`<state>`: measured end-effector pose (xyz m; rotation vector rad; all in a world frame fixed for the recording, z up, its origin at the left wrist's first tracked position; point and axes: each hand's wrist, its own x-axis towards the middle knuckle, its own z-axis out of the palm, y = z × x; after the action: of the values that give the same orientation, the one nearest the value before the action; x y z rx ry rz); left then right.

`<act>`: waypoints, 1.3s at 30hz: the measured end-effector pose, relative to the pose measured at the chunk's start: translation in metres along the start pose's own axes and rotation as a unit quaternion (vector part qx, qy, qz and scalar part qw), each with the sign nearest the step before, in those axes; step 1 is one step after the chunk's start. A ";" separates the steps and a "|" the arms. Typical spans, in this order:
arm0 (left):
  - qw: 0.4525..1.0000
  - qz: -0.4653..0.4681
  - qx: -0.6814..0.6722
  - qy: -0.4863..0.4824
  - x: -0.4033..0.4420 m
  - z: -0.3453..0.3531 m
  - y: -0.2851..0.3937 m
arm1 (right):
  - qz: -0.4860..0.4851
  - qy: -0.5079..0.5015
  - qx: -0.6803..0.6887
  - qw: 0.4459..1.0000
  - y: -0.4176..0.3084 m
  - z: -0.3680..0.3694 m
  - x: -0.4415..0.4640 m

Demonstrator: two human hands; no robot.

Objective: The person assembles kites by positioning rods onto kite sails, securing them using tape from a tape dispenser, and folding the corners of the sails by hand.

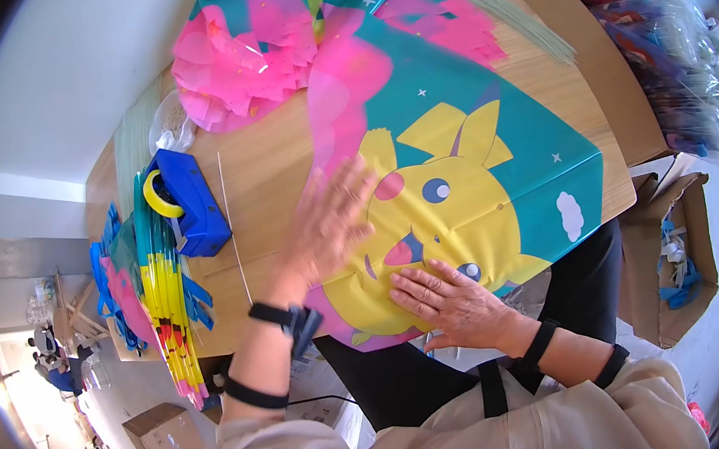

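A printed plastic sheet (458, 161) with a yellow cartoon face on teal and pink lies over the wooden table, its lower edge by my lap. My left hand (332, 214) is on or just above the sheet's left part, fingers spread and slightly blurred. Lower right, my right hand (451, 302) lies flat on the yellow face with fingers extended. Neither hand grips anything. Left of my left hand, a thin white stick (233, 229) rests on the wooden table (261, 165).
A blue tape dispenser (200, 206) with yellow tape stands at the left, beside folded colourful pieces (166, 297). Pink layered sheets (246, 61) and thin pale sticks (522, 23) lie at the back. An open cardboard box (693, 233) is at the right, below bagged items (656, 44).
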<state>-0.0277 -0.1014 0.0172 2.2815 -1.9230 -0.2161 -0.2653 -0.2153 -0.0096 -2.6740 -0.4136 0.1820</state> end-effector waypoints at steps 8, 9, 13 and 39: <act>0.998 -0.019 -0.012 -0.058 -0.061 0.035 0.017 | 0.009 -0.025 -0.023 0.999 -0.001 0.000 0.006; 0.999 -0.009 0.016 -0.044 -0.057 0.032 0.004 | 0.007 -0.023 -0.027 0.999 0.000 -0.001 0.007; 0.989 -0.139 0.029 0.031 -0.061 0.016 -0.041 | -0.001 0.043 0.054 0.998 0.000 0.001 0.001; 0.979 -0.205 0.005 -0.016 -0.063 0.041 0.099 | 0.266 0.283 -0.077 0.918 0.242 -0.086 -0.107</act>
<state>-0.1423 -0.0563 -0.0014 2.6724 -1.4452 -0.2890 -0.2877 -0.4914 -0.0296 -2.7623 0.5018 -0.4803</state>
